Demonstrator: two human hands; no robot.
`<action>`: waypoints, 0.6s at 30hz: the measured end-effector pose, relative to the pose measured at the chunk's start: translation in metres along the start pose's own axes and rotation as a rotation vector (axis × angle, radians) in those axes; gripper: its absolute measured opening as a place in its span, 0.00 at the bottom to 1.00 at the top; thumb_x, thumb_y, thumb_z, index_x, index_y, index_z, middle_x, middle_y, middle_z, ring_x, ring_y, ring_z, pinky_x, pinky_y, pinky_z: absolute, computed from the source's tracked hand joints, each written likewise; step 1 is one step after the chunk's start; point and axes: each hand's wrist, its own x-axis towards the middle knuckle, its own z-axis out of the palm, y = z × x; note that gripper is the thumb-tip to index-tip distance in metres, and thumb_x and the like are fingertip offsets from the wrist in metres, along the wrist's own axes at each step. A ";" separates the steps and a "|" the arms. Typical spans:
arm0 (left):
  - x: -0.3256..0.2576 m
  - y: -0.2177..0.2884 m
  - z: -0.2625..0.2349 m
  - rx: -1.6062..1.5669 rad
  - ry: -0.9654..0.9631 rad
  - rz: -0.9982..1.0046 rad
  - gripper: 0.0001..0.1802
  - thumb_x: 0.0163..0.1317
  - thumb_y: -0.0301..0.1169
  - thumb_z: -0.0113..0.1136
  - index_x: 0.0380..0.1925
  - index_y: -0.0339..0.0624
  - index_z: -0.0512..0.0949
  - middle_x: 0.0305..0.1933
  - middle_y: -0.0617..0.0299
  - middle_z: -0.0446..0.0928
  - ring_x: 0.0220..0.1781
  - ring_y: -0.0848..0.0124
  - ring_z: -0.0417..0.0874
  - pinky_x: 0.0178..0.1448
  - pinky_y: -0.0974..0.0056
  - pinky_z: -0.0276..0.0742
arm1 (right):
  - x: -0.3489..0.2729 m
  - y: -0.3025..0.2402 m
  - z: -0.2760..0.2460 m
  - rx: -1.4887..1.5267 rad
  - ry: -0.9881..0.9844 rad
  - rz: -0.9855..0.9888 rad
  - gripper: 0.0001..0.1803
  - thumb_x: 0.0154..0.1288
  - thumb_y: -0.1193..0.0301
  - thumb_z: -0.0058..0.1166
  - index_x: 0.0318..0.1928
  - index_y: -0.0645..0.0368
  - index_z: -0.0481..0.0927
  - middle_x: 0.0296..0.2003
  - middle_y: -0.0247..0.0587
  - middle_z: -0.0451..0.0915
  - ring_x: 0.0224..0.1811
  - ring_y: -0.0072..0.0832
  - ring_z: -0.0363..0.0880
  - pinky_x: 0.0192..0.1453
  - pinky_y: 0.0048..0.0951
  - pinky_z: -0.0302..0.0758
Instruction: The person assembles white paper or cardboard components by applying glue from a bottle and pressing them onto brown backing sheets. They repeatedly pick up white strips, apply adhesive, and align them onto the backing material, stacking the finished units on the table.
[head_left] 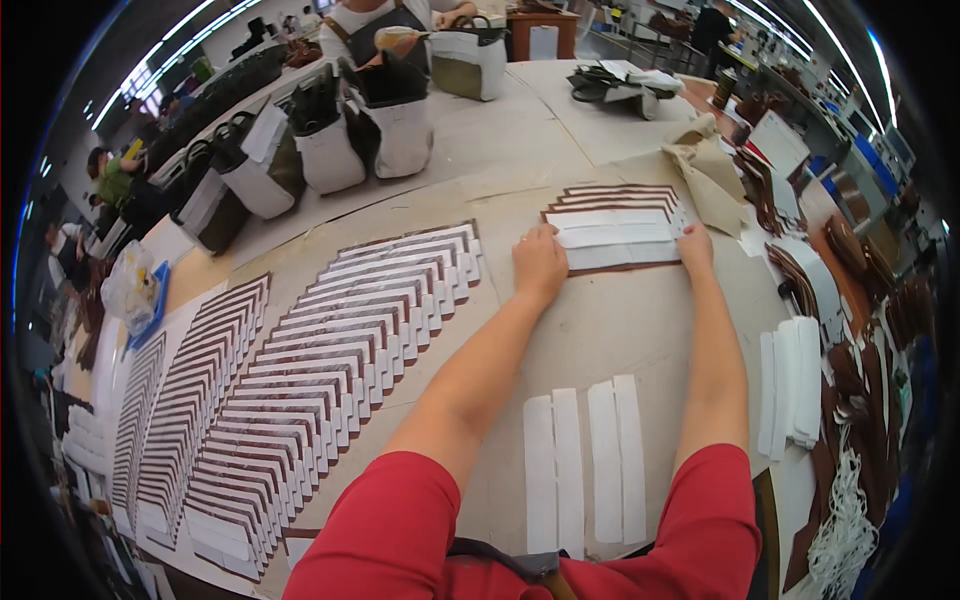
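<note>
Out in front of me, a small overlapped row of brown leather panels [612, 197] lies on the table. The nearest panel carries a white strip [618, 236] across it. My left hand [540, 262] is closed at the left end of this strip, and my right hand [695, 248] is closed at its right end, fingertips partly hidden. Several loose white strips [567, 470] lie in two pairs between my forearms. To the left, long overlapped rows of white-faced brown panels [330, 370] slant across the table.
White and olive bags [330, 160] stand at the far left, near a person in an apron [375, 25]. A blue tray [150, 305] holds a plastic bag. On the right are stacked white strips [800, 380], brown leather pieces [850, 400], crumpled tan paper [708, 175] and tangled white cord [845, 515].
</note>
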 end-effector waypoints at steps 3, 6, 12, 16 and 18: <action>-0.005 -0.005 -0.004 0.015 -0.003 -0.016 0.09 0.53 0.26 0.48 0.36 0.39 0.72 0.35 0.51 0.75 0.40 0.53 0.74 0.45 0.52 0.65 | -0.012 -0.019 0.000 0.006 -0.017 0.026 0.13 0.47 0.72 0.54 0.37 0.59 0.74 0.37 0.52 0.78 0.44 0.46 0.76 0.47 0.40 0.72; -0.003 -0.005 -0.004 -0.004 -0.008 0.010 0.10 0.53 0.26 0.48 0.36 0.39 0.73 0.34 0.53 0.75 0.39 0.55 0.75 0.45 0.53 0.65 | -0.014 -0.022 -0.006 0.017 -0.047 0.053 0.13 0.49 0.72 0.52 0.39 0.57 0.74 0.38 0.51 0.78 0.45 0.45 0.76 0.48 0.39 0.72; -0.002 -0.007 -0.004 0.006 -0.102 -0.039 0.11 0.52 0.27 0.49 0.37 0.40 0.74 0.38 0.54 0.75 0.42 0.56 0.74 0.47 0.53 0.65 | -0.017 -0.025 -0.008 -0.010 -0.055 0.034 0.13 0.51 0.71 0.48 0.40 0.55 0.72 0.40 0.49 0.77 0.45 0.43 0.76 0.47 0.38 0.71; -0.002 -0.006 -0.004 0.010 -0.113 -0.036 0.11 0.52 0.27 0.49 0.37 0.40 0.74 0.38 0.54 0.75 0.42 0.56 0.74 0.47 0.53 0.64 | -0.014 -0.021 -0.001 0.028 0.038 0.022 0.13 0.49 0.70 0.52 0.38 0.59 0.73 0.36 0.49 0.79 0.42 0.43 0.77 0.47 0.36 0.71; -0.002 -0.005 -0.003 0.006 -0.127 -0.043 0.11 0.52 0.27 0.49 0.37 0.40 0.74 0.38 0.54 0.75 0.42 0.56 0.74 0.47 0.53 0.64 | -0.007 -0.017 -0.001 0.071 0.025 -0.032 0.12 0.49 0.70 0.52 0.37 0.58 0.74 0.34 0.48 0.79 0.40 0.42 0.77 0.45 0.35 0.72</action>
